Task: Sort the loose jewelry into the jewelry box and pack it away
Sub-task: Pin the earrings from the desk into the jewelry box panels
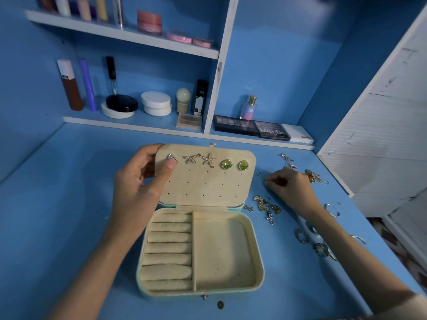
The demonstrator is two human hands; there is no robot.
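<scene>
Blue laminate covers the table (69, 204) and the walls around it. A white slatted panel (381, 135) closes the right side. At the back, a white-edged shelf unit (138, 125) holds cosmetics: compacts, tubes, palettes and a small perfume bottle.

Jewelry box (258, 250): mid-table, directly in front of the person, open. Long axis runs left to right, parallel to the table's near edge. Hinge on the far side, clasp (204, 297) towards the person. Cream lining, pale teal shell.

Lid (208, 183): raised and leaning back, with its perforated inner face towards the person.

Base: ring rolls (168, 248) fill the left section, each lying left to right, stacked front to back. The right section is an open tray (221, 250).

Left grip (136, 188): clasps the lid's upper left corner, fingers behind, thumb on the front.

Right grip (291, 183): knuckles up, fingers curled, tips down at the table to the right of the lid. Cannot tell whether anything is pinched.

Top row of the lid, left to right:
- a V-shaped earring (172, 158) under the thumb
- two starfish earrings (191, 158)
- two green stone earrings (226, 164)

Loose jewelry lies to the right of the box:
- chains (312, 175) beyond the right grip
- gold pieces (265, 204) just beside the hinge corner
- rings (302, 236) nearer the person
</scene>
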